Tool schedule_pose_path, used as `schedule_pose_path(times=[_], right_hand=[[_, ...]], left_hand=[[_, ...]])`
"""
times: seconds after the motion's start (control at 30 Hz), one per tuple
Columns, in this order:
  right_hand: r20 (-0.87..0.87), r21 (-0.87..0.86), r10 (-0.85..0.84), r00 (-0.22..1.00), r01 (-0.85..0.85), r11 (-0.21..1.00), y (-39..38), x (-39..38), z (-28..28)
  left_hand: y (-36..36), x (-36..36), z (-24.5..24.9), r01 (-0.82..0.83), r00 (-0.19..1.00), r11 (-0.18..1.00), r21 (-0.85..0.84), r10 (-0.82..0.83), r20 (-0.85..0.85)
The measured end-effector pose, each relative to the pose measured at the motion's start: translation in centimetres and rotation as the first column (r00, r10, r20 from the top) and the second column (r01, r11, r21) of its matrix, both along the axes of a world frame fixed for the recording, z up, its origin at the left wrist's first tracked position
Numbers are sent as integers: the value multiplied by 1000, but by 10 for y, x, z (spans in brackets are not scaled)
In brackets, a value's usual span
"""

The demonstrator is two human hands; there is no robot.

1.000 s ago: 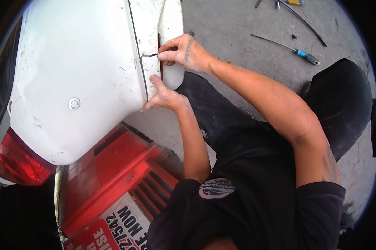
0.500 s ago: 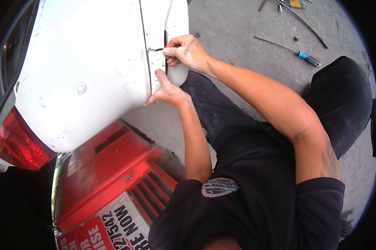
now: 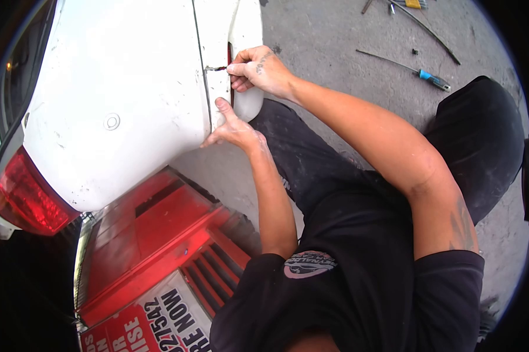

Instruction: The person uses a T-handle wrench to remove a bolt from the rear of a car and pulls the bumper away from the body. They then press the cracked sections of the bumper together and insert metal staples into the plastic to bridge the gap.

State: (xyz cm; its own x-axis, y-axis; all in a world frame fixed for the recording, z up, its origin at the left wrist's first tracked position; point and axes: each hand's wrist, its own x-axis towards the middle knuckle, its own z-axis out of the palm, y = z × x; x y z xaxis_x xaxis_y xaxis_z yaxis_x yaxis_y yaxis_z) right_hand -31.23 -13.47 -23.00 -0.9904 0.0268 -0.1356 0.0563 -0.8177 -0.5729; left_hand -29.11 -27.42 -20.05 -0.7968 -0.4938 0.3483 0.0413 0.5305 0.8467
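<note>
White bumper: at upper centre of the frame, with a dark crack across its strip.
Left hand: thumb and forefinger are spread wide and touch the bumper below the crack; the other fingers are partly hidden.
Right hand: thumb and forefinger nearly meet at the bumper's edge, beside the crack; I cannot tell if they pinch something.
Floor, upper right: a screwdriver with blue handle.
Lower left: a red cabinet.
</note>
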Motion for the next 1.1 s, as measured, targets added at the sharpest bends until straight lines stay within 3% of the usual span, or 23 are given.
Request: schedule_pose_path(times=[0.13,0.2,0.23,0.33,0.37,0.43,0.5,0.6,0.83,1.1], right_hand=[[-15,-99,5,1000,-6,995,-1,1,-5],[-14,-146,5,1000,-7,989,-1,1,-6],[-18,-137,23,1000,-26,990,-1,0,-6],[-24,-137,39,999,-42,990,2,-4,-7],[-25,-145,54,998,-57,988,1,-4,-8],[-35,-173,65,997,-71,982,0,-8,-11],[-46,-200,70,996,-78,977,0,-7,-11],[-17,-205,92,996,-94,974,4,-9,-12],[-50,-207,91,995,-100,973,4,-7,-13],[-55,-194,111,992,-119,974,9,-10,-11]], left_hand=[[-18,11,2,46,998,999,-9,-46,45],[-34,25,4,132,990,975,-181,-120,75],[-39,37,11,132,990,973,-188,-120,72],[-39,63,26,188,971,795,-577,-238,-11],[-32,62,32,186,972,793,-580,-237,-12],[-15,50,44,249,890,356,-901,-451,68],[6,37,42,245,893,311,-919,-442,88],[21,21,34,93,939,111,-989,-339,50],[13,10,38,25,944,41,-999,-330,10],[20,10,42,37,935,106,-994,-354,-3]])
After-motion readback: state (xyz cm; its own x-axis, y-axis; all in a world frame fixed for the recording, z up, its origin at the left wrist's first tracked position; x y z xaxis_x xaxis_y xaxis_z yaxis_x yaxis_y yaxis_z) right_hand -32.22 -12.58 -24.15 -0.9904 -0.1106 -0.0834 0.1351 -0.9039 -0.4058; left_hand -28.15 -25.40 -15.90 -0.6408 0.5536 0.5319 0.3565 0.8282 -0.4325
